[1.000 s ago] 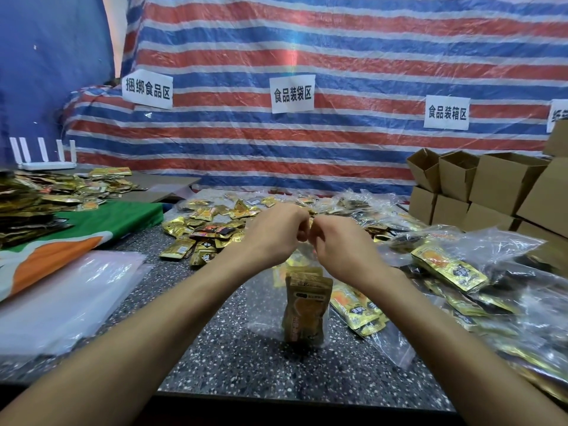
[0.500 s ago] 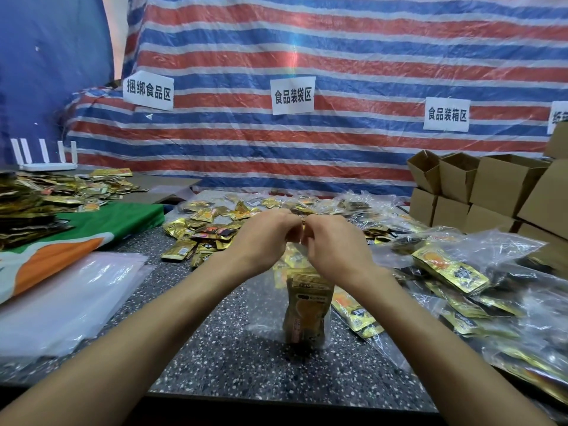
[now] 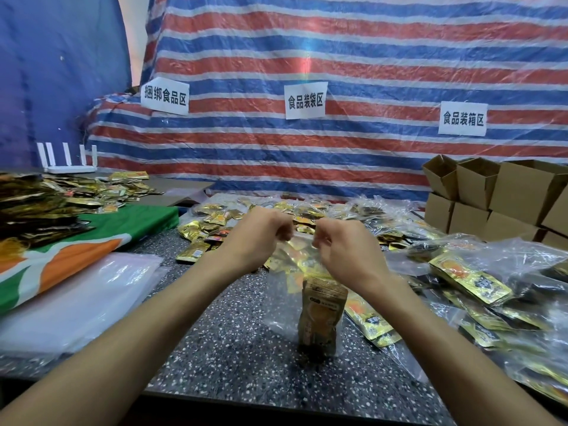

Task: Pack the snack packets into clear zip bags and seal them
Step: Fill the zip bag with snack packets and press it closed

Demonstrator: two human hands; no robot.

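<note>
Zip bag point(image 3: 281, 302): one, of thin clear film. It stands upright before you on the surface point(image 3: 230, 348), a dark stone flecked with white. Its long axis is vertical, mouth up, base down on the stone. Inside it a gold foil packet point(image 3: 321, 315) stands on end, a flat rectangle with its long axis vertical too. You cannot tell whether more sit behind it.

Your two hands hold the bag's top edge. The left hand point(image 3: 261, 238) and right hand point(image 3: 347, 253) sit side by side, a little apart. The fingers point(image 3: 284, 233) of both are curled and pinch the film at the mouth.

To your left lies one flat stack of clear sheets point(image 3: 76, 296), smooth and glossy. To your right is a crumpled heap of filled bags point(image 3: 491, 287), too many and too overlapped to count. Beyond the sheets lies one cloth point(image 3: 76, 241) in green, orange and white bands. Past your hands, loose packets point(image 3: 203, 232) are scattered, gold and shiny, again beyond counting. A darker gold pile point(image 3: 30, 204) sits far left.

At the far right, brown cardboard boxes point(image 3: 507, 192) stand in two tiers, at least seven of them, some with their flaps open. At the far left is one white router point(image 3: 69, 169) with five thin antennas. Behind everything hangs a tarp point(image 3: 338, 56) striped red, white and blue, wrinkled and glossy. It carries three white paper signs point(image 3: 305, 99) with black characters.
</note>
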